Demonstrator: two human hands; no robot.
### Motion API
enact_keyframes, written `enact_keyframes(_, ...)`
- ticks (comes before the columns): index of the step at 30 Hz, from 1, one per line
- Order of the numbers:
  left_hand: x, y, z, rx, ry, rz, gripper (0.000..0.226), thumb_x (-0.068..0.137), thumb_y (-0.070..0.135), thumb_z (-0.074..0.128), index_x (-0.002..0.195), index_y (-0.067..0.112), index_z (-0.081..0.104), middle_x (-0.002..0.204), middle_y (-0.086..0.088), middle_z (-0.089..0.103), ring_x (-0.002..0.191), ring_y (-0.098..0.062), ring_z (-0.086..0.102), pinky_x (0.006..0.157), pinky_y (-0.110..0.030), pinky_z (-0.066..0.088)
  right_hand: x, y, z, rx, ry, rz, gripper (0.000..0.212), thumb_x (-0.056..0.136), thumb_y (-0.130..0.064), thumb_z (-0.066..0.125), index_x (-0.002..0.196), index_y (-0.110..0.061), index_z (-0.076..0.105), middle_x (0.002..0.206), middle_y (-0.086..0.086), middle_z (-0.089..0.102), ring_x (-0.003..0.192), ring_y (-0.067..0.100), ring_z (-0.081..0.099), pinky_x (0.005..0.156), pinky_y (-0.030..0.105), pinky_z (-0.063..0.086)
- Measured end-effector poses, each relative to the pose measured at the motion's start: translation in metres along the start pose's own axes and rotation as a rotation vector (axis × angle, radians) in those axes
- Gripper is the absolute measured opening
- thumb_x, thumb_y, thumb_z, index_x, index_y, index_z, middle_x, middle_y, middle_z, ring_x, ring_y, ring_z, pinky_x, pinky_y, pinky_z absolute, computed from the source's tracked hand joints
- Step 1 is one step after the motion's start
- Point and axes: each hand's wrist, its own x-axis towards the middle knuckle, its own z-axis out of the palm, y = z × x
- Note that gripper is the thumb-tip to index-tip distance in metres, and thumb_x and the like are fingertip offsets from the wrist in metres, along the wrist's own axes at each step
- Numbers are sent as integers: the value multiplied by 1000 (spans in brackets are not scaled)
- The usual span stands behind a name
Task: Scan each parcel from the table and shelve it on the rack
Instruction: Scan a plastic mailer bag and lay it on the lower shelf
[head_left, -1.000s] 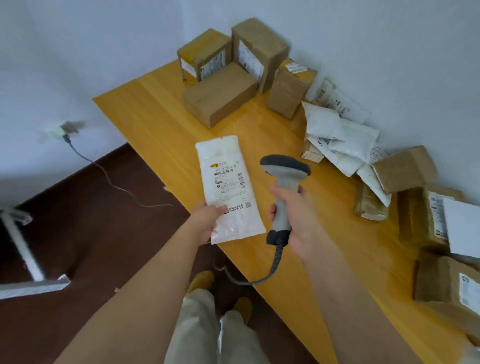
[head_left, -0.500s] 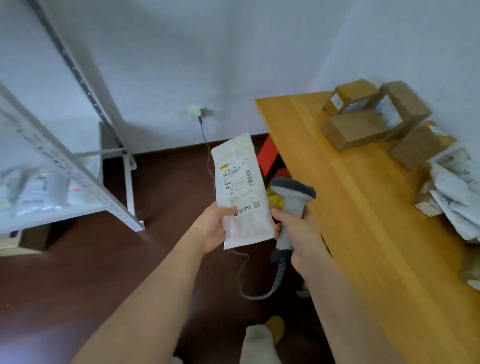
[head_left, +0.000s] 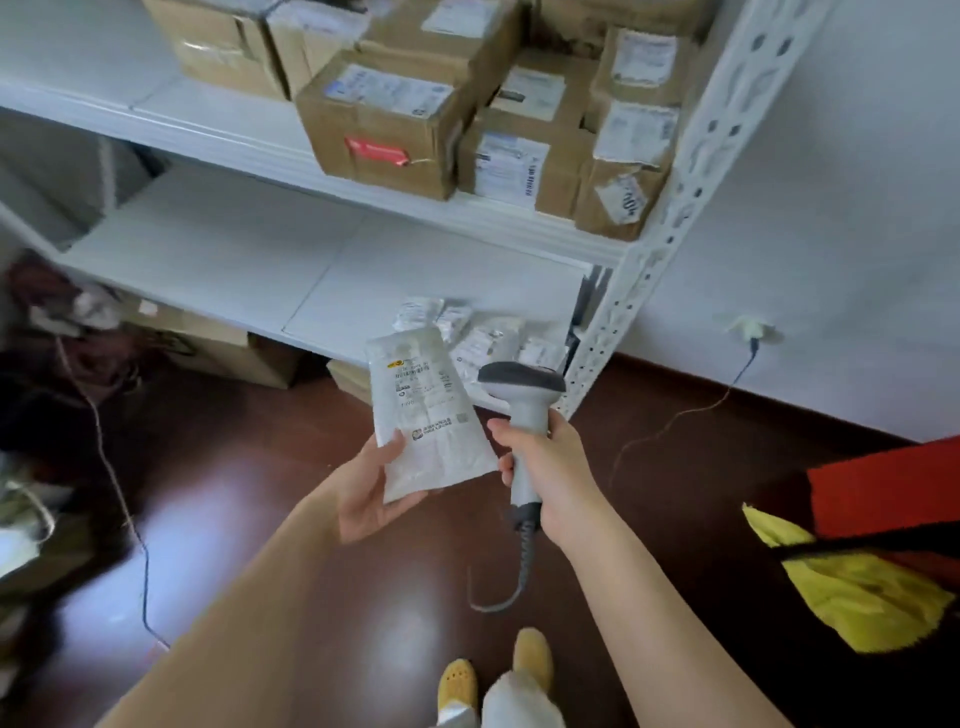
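My left hand (head_left: 371, 491) holds a flat white mailer parcel (head_left: 426, 415) by its lower edge, label side up. My right hand (head_left: 553, 467) grips the grey handheld scanner (head_left: 524, 400) by its handle, its coiled cable hanging down. Both are held in front of the white metal rack (head_left: 670, 228). The upper shelf carries several brown cardboard parcels (head_left: 384, 124). On the lower shelf (head_left: 260, 249) lie several small white mailers (head_left: 483, 338), just behind the parcel in my hand. The table is out of view.
The rack's right post (head_left: 613, 322) stands near a white wall with a socket and cable (head_left: 748, 332). Cardboard boxes (head_left: 228, 348) sit on the dark floor under the rack. A red and yellow object (head_left: 872, 561) lies at the right. Clutter and a cord (head_left: 104, 441) are at the left.
The view has swung left from the table to the rack. Both hands kept the parcel and scanner and now hold them in front of the lower shelf.
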Motion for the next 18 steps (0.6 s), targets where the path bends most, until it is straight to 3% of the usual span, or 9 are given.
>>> enact_keyframes(2,13,8,-21,-14,65,20,30,100,24,54,127,37,52,114,-4,70,89,-22,72,57,-29,59,19,-3,24,-62,-10,5,24,87,-5,69,108,-10,58,75,7,59,44,10,50,45,24,44)
enact_keyframes(6,48,43,-53,52,114,25,55,92,-1,55,131,37,49,120,-4,64,101,-22,66,63,-31,58,69,-9,60,-175,10,34,21,88,-7,68,103,-14,56,75,6,59,46,9,53,45,21,46)
enact_keyframes(9,92,83,-72,124,213,72,57,90,-4,55,134,29,42,120,-3,60,97,-20,64,65,-30,56,114,-14,83,-185,51,49,25,87,-6,68,108,-14,56,79,8,61,46,8,54,45,22,46)
enact_keyframes(13,161,133,-95,109,512,164,47,86,-8,53,120,21,39,118,-14,57,81,-21,60,52,-26,49,181,-27,114,-250,83,64,23,88,-8,68,107,-14,56,77,9,60,40,7,52,42,18,43)
enact_keyframes(15,196,150,-104,76,546,196,44,87,-9,49,120,19,43,119,-16,58,76,-21,58,48,-25,47,212,-32,126,-273,104,65,23,88,-8,68,107,-14,57,76,7,60,40,7,52,42,19,44)
enact_keyframes(18,244,171,-113,13,568,202,44,89,-9,48,122,19,51,120,-10,58,80,-16,58,56,-26,51,257,-32,141,-275,137,44,25,87,-6,68,109,-11,57,77,6,61,42,8,53,44,21,45)
